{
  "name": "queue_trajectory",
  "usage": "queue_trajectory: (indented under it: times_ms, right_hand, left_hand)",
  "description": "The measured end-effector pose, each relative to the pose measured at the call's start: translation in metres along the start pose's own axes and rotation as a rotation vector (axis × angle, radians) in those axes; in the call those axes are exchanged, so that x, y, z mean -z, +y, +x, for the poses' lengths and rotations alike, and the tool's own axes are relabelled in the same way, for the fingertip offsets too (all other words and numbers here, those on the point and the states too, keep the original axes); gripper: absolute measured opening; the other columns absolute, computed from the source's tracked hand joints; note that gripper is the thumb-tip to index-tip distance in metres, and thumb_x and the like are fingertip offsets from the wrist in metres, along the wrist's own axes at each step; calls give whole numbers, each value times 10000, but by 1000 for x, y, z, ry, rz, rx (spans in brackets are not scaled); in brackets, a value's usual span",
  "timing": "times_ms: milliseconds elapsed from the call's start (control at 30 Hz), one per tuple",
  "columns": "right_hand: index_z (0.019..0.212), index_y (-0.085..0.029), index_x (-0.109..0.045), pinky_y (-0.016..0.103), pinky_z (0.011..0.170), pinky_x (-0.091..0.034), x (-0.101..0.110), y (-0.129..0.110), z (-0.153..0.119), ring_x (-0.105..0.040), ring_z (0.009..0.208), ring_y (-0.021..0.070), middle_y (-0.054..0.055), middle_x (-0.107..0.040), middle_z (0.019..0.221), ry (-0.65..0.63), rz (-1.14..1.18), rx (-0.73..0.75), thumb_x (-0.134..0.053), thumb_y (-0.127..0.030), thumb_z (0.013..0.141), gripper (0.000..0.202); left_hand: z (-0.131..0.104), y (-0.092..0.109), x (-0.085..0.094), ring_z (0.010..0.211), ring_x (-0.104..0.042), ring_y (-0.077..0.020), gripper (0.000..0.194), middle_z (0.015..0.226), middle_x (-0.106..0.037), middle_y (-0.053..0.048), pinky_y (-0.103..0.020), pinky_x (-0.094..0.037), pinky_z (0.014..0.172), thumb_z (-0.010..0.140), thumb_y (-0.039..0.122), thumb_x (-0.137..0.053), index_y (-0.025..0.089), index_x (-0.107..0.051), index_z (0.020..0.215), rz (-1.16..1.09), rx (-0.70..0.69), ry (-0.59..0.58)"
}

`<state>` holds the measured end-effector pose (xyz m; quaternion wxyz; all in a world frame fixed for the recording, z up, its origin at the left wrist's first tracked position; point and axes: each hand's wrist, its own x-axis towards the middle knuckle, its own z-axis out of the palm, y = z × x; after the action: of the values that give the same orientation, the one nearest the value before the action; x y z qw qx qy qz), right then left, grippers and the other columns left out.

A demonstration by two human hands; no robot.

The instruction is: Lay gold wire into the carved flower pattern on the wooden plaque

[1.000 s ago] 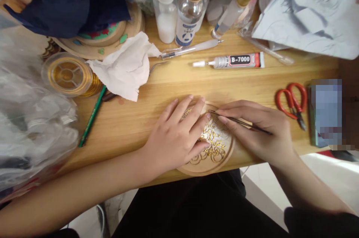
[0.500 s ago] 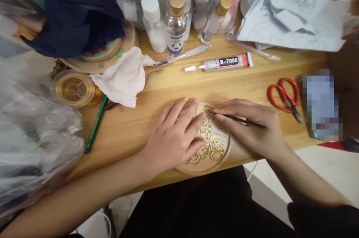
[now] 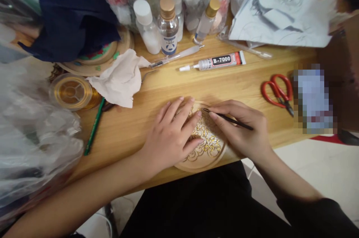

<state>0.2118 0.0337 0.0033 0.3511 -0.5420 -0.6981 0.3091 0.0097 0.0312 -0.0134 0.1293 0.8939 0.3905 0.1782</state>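
My left hand (image 3: 171,137) lies spread over the wooden disc (image 3: 195,168) at 9 o'clock, on the table (image 3: 165,87); my right hand (image 3: 249,131) pinches a slim dark tool (image 3: 235,121), tip near the disc's 12 o'clock. I judge this detail work on the gold scrollwork (image 3: 212,144), next wanting a steady tip; glue tube (image 3: 221,61) at 1 and red-handled cutters (image 3: 284,101) at 2 lie clear

This is a small craft workspace, whether in a home or a workshop I cannot tell. A yellowish wooden table (image 3: 159,84) carries a clear plastic spool of golden wire (image 3: 71,92), a silver-and-black B-7000 tube (image 3: 220,61), red-handled metal cutters (image 3: 284,99), white sheets of line drawings (image 3: 283,2) and a round tan board patterned in gold wire (image 3: 209,140).
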Motion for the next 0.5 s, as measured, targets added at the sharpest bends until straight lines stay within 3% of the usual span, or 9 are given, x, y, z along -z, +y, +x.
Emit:
queue_trajectory:
  times_ms: [67,167,267,433,500]
  right_hand:
    - [918,-212,-708,270,718,-561,2,1,-1,-685,823,140,23,-728,882,19,71,-50,-682,-150,821,117]
    - [896,-235,-690,272,710,-567,5,4,-2,-687,781,132,0,-722,854,156,167,-127,-666,-179,840,83]
    - [975,-251,-662,310,735,-562,9,8,-4,-686,803,150,15,-722,904,247,104,-114,-594,-224,895,109]
    - [940,-201,-663,308,665,-520,11,13,-4,-648,753,173,45,-691,834,31,-257,71,-577,-231,886,106]
    - [955,-188,-672,292,619,-501,11,13,-5,-634,709,169,49,-679,808,20,-316,86,-577,-218,877,127]
  left_hand:
    - [0,0,-1,1296,-451,-390,473,1404,-505,-203,-553,-406,1023,894,425,-603,109,-609,1246,11,2,0]
    - [-1,3,-2,1299,-447,-384,473,1409,-498,-203,-555,-403,1028,910,430,-574,116,-595,1263,33,19,5]
    - [-2,11,-3,1286,-452,-399,501,1415,-474,-229,-559,-413,1013,923,450,-536,98,-576,1278,76,65,17]
    - [-5,29,-8,1321,-399,-427,601,1434,-417,-280,-574,-387,1031,911,489,-540,51,-523,1322,151,168,0]
    - [-6,36,-11,1341,-371,-426,635,1450,-393,-282,-586,-362,1051,911,499,-533,40,-491,1348,158,219,8]
